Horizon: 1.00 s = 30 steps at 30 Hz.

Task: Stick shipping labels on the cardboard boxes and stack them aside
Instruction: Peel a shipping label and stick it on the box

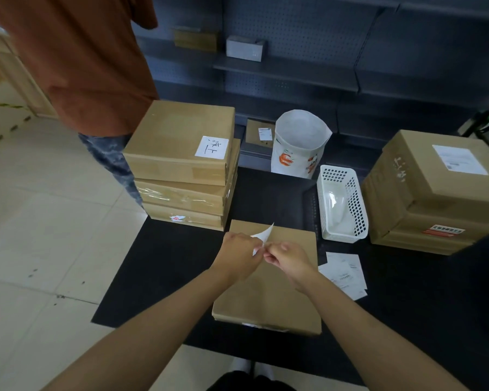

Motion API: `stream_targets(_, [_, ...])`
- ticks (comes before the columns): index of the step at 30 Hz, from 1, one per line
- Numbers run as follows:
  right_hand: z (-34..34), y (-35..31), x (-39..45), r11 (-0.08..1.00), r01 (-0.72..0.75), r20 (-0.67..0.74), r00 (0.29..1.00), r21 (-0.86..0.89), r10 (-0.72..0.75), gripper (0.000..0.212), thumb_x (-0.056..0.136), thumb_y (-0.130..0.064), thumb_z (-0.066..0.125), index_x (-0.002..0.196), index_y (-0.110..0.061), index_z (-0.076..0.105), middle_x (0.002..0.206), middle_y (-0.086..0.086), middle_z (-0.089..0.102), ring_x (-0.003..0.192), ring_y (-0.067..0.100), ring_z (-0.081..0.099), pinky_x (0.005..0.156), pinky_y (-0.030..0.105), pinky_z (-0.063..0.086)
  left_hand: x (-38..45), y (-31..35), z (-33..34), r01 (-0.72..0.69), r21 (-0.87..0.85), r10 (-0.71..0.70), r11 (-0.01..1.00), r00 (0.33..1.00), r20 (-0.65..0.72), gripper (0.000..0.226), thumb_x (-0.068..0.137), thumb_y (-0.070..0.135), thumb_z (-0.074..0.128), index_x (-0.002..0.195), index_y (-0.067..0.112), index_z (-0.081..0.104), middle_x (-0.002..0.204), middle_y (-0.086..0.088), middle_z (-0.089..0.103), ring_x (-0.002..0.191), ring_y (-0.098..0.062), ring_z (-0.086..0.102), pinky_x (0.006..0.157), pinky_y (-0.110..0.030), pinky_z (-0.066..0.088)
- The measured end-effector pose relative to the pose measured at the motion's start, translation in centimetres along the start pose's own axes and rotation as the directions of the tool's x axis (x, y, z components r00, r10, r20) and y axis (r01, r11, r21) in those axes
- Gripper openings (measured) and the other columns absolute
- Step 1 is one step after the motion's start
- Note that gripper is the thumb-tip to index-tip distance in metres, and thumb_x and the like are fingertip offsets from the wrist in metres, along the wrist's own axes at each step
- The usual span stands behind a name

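Fingertips of both hands are pinched on one white label (261, 237), left hand (239, 253) and right hand (287, 259) nearly touching, its top corner curling up. All this is right above a flat cardboard box (266, 303) on the black mat (164, 266). More loose labels (346, 273) lie just right of it, and a labelled stack of boxes (181, 165) sits behind-left, another stack (435, 193) far right.

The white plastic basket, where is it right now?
In the head view, the white plastic basket sits right of centre on the black mat, between the printed paper bag and the right-hand box stack.
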State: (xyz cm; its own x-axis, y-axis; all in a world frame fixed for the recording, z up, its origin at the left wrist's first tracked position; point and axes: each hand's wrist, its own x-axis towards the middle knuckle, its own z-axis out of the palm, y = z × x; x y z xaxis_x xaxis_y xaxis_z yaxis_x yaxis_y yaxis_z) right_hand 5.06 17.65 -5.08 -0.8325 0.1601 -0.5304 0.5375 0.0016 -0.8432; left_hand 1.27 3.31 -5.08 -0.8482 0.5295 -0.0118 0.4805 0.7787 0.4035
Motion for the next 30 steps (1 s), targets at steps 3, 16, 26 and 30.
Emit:
stream_targets(3, [-0.4,-0.3,-0.2,0.976,0.055,0.010,0.998,-0.209,-0.055,0.024,0.081,-0.018,0.056,0.060,-0.018,0.067,0.080,0.007,0.073,0.074,0.013,0.060,0.085,0.029,0.052,0.1,0.2,-0.3,-0.035,0.089,0.029,0.995,0.998,0.058,0.033,0.098,0.031,0.036,0.099,0.021,0.067,0.094,0.003,0.068,0.094,-0.017,0.057,0.093,-0.029,0.027])
stream_targets(16, [-1.2,-0.7,-0.2,0.922,0.133,0.043,0.991,-0.364,-0.126,0.034,0.096,-0.018,0.049,0.064,-0.023,0.057,0.063,-0.006,0.053,0.063,0.008,0.049,0.060,0.014,0.039,0.6,0.8,0.0,0.019,0.042,-0.022,0.999,0.997,0.068,0.035,0.100,0.028,0.033,0.098,0.022,0.068,0.089,0.002,0.067,0.088,-0.016,0.057,0.090,-0.025,0.024])
stream_targets(26, [-2.2,-0.6,-0.3,0.894,0.190,0.057,0.982,-0.405,-0.183,0.029,0.099,-0.022,0.048,0.071,-0.026,0.056,0.073,-0.007,0.054,0.069,0.007,0.050,0.062,0.018,0.037,1.1,1.7,0.7,0.034,-0.083,-0.033,0.996,0.999,0.015,0.032,0.098,0.027,0.041,0.097,0.018,0.072,0.084,-0.004,0.070,0.081,-0.019,0.057,0.075,-0.022,0.024])
stream_targets(30, [-2.5,-0.6,0.0,0.854,0.246,0.044,0.966,-0.459,-0.254,0.027,0.097,-0.022,0.051,0.072,-0.028,0.057,0.085,-0.005,0.056,0.075,0.006,0.052,0.065,0.014,0.037,1.4,1.6,1.2,0.031,-0.169,-0.026,0.985,0.999,0.031,0.032,0.096,0.034,0.045,0.094,0.020,0.074,0.081,0.002,0.072,0.076,-0.015,0.059,0.085,-0.028,0.040])
